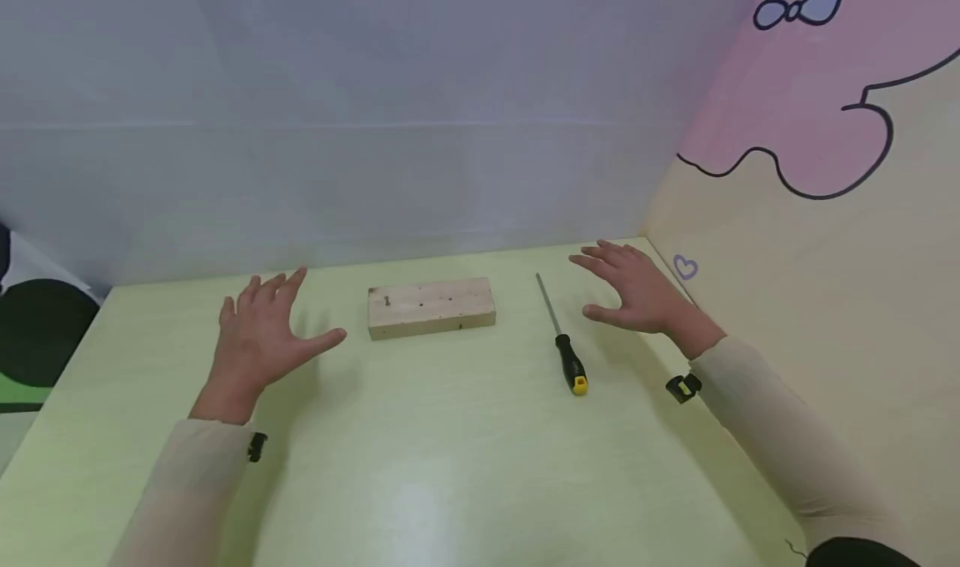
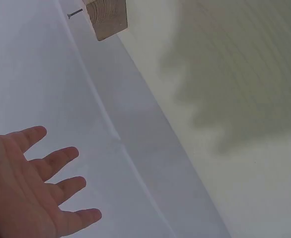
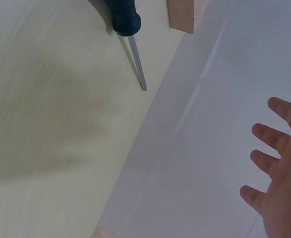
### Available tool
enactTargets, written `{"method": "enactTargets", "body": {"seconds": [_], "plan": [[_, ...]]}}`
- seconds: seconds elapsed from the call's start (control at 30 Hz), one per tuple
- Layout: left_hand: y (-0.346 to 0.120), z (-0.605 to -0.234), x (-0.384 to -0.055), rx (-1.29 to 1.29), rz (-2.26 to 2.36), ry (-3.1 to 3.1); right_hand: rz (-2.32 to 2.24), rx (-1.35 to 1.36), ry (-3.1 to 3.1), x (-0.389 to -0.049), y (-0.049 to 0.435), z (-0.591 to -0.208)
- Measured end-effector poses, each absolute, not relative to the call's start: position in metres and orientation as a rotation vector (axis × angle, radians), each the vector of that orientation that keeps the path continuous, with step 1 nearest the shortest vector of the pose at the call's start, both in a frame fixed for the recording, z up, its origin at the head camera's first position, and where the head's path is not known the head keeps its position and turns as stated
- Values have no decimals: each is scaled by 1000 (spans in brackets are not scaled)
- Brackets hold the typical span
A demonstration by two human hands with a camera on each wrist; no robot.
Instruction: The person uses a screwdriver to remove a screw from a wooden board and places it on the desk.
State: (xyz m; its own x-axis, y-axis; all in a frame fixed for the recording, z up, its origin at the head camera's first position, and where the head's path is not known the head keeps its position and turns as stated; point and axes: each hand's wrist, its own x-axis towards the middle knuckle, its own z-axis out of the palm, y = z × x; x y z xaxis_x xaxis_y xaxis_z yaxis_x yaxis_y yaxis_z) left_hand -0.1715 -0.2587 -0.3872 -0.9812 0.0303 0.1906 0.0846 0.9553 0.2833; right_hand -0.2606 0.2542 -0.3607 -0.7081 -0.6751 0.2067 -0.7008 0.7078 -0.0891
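Observation:
In the head view a wooden block lies flat near the back of the table, with a screw standing up from its left end and small dark holes along its top. To its right a screwdriver with a black and yellow handle lies with its shaft toward the back. My left hand is held over the table left of the block, fingers spread and thumb out, holding nothing. Right of the screwdriver, my right hand hovers with fingers extended, also with nothing in it. The left wrist view shows the screw sticking out of the block.
A pale wall rises behind the pale yellow table. On the right stands a cream and pink side wall close to my right arm. A dark rounded object is beyond the table's left edge.

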Motion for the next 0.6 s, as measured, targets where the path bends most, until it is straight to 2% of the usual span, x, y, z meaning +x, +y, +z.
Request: {"method": "enactTargets", "body": {"seconds": [0.33,0.6], "plan": [[-260,-407,-183,-190,-509,-2939,168,1338,-2812,-254,242,-374],[-255,-424,-193,-172,-626,-2975,178,1408,-2843,-249,233,-387]]}}
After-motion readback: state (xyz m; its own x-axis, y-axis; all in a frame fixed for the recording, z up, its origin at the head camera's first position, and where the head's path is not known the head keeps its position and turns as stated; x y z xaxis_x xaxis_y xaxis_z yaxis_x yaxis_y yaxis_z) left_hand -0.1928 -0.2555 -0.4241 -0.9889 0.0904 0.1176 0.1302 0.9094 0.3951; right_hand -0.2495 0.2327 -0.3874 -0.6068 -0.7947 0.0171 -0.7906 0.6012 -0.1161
